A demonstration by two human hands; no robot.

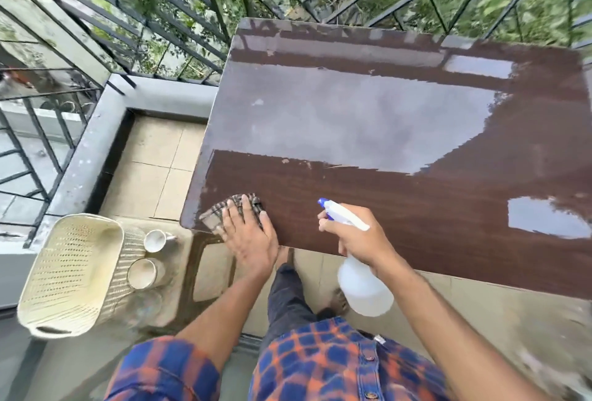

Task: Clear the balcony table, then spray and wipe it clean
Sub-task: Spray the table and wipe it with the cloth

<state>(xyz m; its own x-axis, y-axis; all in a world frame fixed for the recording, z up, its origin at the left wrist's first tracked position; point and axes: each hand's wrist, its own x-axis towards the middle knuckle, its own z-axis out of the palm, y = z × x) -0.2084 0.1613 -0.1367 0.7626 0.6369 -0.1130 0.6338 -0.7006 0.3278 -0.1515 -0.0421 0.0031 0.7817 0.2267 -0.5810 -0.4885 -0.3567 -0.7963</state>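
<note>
At lower left a basket [69, 272] and two cups [155, 240] stand off the surface [384, 202], which looks cleared. Left of centre, the left hand [250, 240] lies flat, fingers straight, pressing a checked cloth [217, 213] onto the near corner. Just right, the right hand [355, 243] has its grip wrapped round a spray bottle [363, 291]. With the cloth so near the edge, a leftward wipe could sweep it off, dripping onto the cups.

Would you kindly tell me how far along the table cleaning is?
Clearing looks done: the table bears only the cloth, and two cups and a basket sit below at its left. In hand: the left hand presses the cloth on the near-left corner; the right hand grips the spray bottle. Left: wiping the rest of the top.
</note>
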